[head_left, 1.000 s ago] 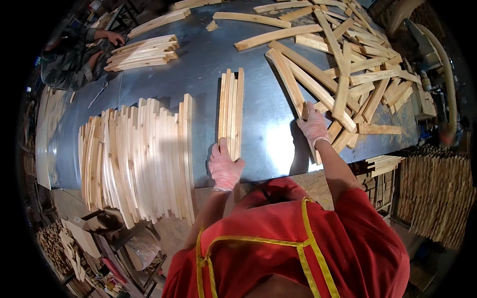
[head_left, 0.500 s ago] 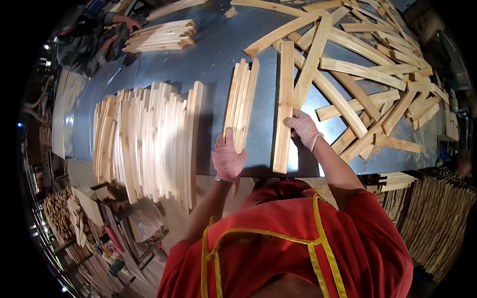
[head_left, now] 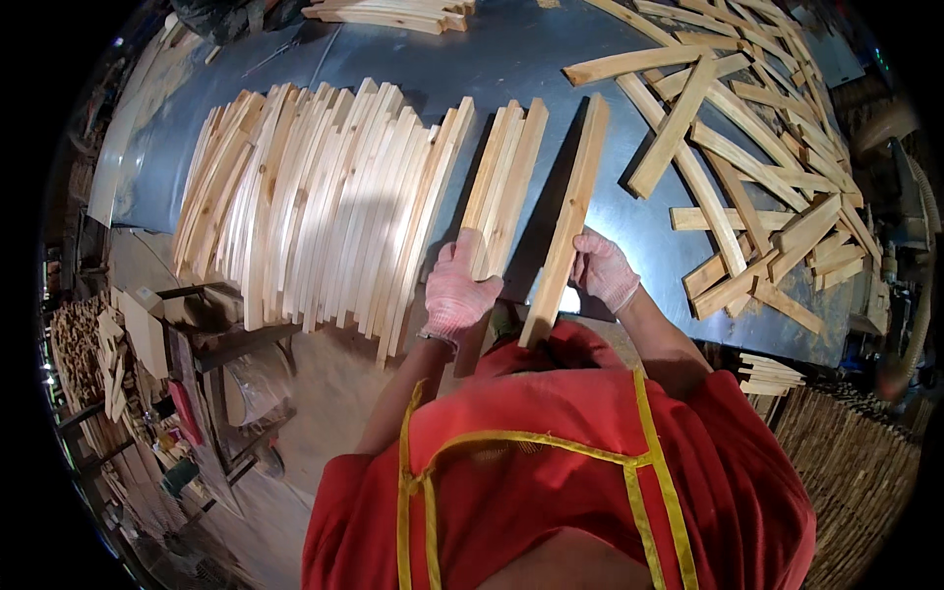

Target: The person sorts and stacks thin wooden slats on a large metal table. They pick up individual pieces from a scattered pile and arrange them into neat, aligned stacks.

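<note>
My left hand (head_left: 460, 293), in a pale pinkish knit glove, grips the near end of a small bundle of wooden strips (head_left: 509, 177). These strips stand side by side and reach away from me over the table. My right hand (head_left: 604, 271), gloved alike, holds a single wooden strip (head_left: 572, 202) by its near half, fingers closed on its right side. This strip is tilted, apart from the bundle, and casts a dark shadow on the table. Left of the bundle lies a wide row of wooden strips (head_left: 329, 202), packed edge to edge, with uneven ends.
Loose curved strips (head_left: 728, 177) lie crisscrossed on the right of the metal-topped table (head_left: 383, 61). Another strip stack (head_left: 388, 14) sits at the far edge, near a partly visible person (head_left: 231, 15). Below left is a wooden stand (head_left: 211, 354); stacked wood (head_left: 846, 462) fills the lower right.
My view has shifted. The left hand's bundle is closer to the wide row. My right hand has brought its strip left, away from the loose pile and nearer my body.
</note>
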`<state>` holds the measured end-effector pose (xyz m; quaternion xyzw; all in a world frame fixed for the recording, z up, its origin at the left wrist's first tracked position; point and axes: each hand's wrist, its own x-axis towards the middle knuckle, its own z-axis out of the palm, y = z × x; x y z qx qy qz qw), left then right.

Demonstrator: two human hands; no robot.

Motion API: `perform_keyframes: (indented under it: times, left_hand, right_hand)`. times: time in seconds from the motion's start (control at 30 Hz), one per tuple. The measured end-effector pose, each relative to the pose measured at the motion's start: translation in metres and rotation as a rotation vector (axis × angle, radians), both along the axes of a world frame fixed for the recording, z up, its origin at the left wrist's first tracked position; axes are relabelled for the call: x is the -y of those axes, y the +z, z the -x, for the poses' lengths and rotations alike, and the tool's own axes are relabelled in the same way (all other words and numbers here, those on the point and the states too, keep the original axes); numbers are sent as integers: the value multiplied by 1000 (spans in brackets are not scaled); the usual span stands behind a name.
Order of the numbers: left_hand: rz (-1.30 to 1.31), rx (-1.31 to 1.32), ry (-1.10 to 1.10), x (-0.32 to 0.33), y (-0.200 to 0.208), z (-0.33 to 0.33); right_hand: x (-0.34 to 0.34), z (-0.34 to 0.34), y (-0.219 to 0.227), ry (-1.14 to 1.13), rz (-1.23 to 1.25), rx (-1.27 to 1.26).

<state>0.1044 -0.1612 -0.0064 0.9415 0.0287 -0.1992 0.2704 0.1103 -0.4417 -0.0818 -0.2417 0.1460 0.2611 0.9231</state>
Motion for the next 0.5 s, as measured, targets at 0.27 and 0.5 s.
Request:
perform_keyframes:
  times: [0.27,0.5]
  left_hand:
    - [-180,89,-110,2,-28,-1]
    - [-103,117,-31,25,-34,-12]
  right_hand:
    - [-8,0,0,-226,295,-199]
    - [-17,-13,21,-19,1068,-32]
